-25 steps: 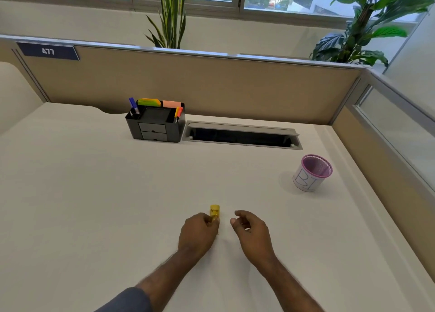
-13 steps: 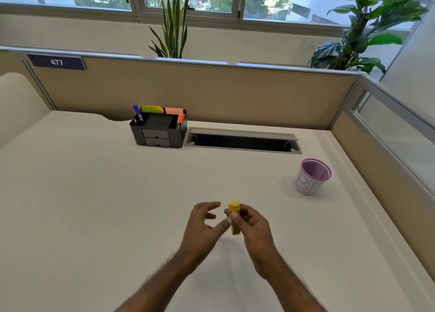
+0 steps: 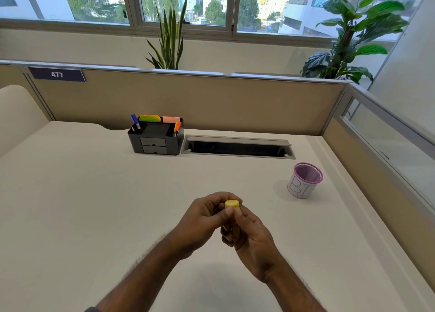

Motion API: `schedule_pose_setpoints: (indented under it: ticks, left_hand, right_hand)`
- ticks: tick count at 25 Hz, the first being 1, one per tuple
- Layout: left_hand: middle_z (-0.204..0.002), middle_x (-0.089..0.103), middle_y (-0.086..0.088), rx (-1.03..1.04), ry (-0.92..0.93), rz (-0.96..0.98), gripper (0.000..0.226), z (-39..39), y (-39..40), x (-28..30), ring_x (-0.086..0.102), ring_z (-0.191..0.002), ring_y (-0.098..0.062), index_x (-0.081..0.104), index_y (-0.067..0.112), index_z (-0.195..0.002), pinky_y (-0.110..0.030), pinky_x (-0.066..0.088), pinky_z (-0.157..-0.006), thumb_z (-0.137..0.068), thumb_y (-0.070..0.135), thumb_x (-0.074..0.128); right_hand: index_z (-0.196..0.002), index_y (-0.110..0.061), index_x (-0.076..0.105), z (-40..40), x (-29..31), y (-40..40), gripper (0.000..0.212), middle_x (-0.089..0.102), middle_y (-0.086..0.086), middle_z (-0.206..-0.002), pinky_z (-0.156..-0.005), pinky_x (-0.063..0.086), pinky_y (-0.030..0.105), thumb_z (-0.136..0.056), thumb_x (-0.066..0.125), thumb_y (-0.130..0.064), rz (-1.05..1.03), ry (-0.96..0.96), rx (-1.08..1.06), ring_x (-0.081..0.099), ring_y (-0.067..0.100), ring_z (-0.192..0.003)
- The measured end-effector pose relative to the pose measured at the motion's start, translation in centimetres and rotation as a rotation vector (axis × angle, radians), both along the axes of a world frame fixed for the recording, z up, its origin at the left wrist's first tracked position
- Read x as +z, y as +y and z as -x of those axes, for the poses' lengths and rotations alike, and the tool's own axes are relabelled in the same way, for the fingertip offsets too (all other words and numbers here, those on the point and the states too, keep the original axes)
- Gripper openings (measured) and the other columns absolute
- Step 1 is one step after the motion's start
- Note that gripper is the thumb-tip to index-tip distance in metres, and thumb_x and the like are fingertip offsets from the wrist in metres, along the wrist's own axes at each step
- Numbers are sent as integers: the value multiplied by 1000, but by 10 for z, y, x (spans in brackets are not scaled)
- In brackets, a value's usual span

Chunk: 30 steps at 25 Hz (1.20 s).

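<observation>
A small yellow stick with a round yellow cap stands upright between both hands above the white desk. My right hand is curled round its lower body, which is hidden by the fingers. My left hand pinches the cap end with thumb and fingers. Only the cap top shows.
A purple mesh cup with a paper label stands at the right. A black desk organiser with pens and sticky notes sits at the back, beside an open cable tray. Partition walls close the back and right.
The yellow stick went from my left hand on the desk to my right hand, lifted upright. My left hand has now closed on its cap.
</observation>
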<state>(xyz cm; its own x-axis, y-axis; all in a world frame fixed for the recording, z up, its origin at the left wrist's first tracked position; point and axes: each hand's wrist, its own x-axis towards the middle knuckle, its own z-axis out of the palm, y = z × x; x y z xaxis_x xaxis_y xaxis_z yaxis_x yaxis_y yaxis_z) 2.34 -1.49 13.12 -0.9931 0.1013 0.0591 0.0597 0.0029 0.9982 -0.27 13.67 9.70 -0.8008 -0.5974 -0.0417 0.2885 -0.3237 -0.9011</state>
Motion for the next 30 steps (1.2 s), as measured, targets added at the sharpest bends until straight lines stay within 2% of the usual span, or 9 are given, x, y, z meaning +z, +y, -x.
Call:
schedule_pose_setpoints:
  ticks: [3, 5, 9, 11, 16, 19, 23, 26, 30]
  left_hand:
    - [-108, 73, -4, 14, 74, 38, 30, -1, 3, 14, 67, -103, -19, 70, 14, -116, -25, 56, -84, -91, 26, 61]
    - [-108, 73, 0, 21, 101, 63, 31, -1, 4, 19, 67, -106, -16, 70, 15, -116, -23, 55, -84, -90, 28, 61]
    - [-110, 75, 0, 58, 50, -8, 32, -2, 7, 21, 68, -107, -16, 70, 17, -116, -23, 55, -84, -88, 30, 62]
    - [-109, 76, 0, 97, 7, -82, 33, -2, 9, 22, 69, -107, -14, 72, 18, -114, -18, 55, -82, -87, 35, 62]
    - [-103, 78, -2, 218, -125, -185, 42, -1, 15, 21, 71, -104, -15, 78, 19, -101, -22, 54, -83, -89, 50, 53]
    - [-98, 79, 0, 390, -243, -230, 45, 4, 16, 18, 74, -97, -17, 76, 19, -97, -21, 53, -77, -83, 57, 55]
    - [-100, 74, -5, 566, -443, -253, 31, 18, -1, 0, 69, -94, -22, 68, 17, -97, -28, 54, -70, -90, 47, 63]
    - [-90, 77, -11, 608, -572, -258, 26, 28, -21, -25, 66, -73, -19, 70, 9, -96, -27, 53, -59, -90, 34, 69]
    - [-79, 72, -10, 600, -806, -135, 14, 35, -37, -67, 49, -52, -16, 64, 10, -87, -21, 37, -42, -89, 22, 58]
  right_hand:
    - [-126, -22, 63, 1, 9, 1, 56, 70, 2, -114, -74, 47, 28, -82, 63, -58, -11, 46, -2, 59, 15, -91]
    - [-125, -25, 64, 1, 13, 1, 58, 71, 1, -115, -77, 49, 28, -79, 65, -61, -2, 41, 0, 61, 16, -95]
    - [-121, -16, 65, 1, 17, 2, 61, 63, 8, -88, -67, 44, 31, -80, 64, -61, 44, 11, 20, 54, 18, -79]
    - [-116, -11, 65, 3, 17, 4, 59, 62, 10, -84, -67, 44, 32, -83, 60, -59, 80, -39, 31, 55, 20, -77]
    - [-120, -9, 64, 5, 16, 10, 47, 60, 11, -85, -65, 42, 34, -89, 50, -42, 76, 29, 61, 52, 21, -76]
    - [-125, -13, 62, 7, 11, 9, 43, 60, 14, -87, -63, 40, 32, -87, 44, -23, 7, 106, 40, 51, 20, -73]
    - [-115, -14, 62, 8, -1, 11, 35, 69, 16, -92, -61, 43, 31, -82, 52, -11, -101, 94, -62, 54, 23, -73]
    - [-113, -12, 61, 10, -12, 13, 30, 74, 16, -101, -65, 46, 34, -84, 57, -8, -179, 104, -137, 62, 25, -79]
    - [-113, -13, 63, 12, -27, 16, 28, 73, 15, -106, -69, 49, 38, -90, 54, 1, -249, 68, -186, 67, 26, -87]
